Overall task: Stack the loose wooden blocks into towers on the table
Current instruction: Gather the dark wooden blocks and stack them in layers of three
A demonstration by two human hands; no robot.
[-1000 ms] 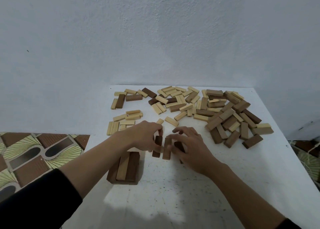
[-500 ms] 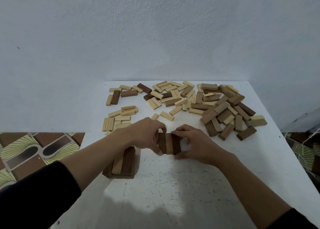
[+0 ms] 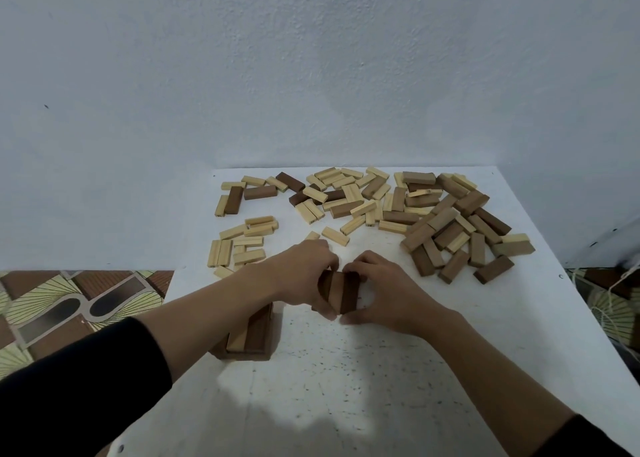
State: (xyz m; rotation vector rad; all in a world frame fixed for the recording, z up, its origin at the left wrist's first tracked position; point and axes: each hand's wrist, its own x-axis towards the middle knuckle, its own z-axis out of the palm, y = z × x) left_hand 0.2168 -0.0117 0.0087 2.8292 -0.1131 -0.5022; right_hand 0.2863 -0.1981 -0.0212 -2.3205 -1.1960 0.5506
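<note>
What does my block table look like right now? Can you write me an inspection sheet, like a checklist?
Surface: white speckled table, with blocks lying across its far half.
Job's things: row of three blocks, dark outside and lighter in the middle, squeezed between both hands; started tower under the left forearm, partly hidden; loose blocks scattered flat, not yet stacked.
Clutter: nothing seen besides blocks.
Hands: left hand and right hand each grip a side of the row of three blocks.
Cables: thin pale string beyond the table's right edge.
Surroundings: plain pale wall behind; patterned floor to the left.
</note>
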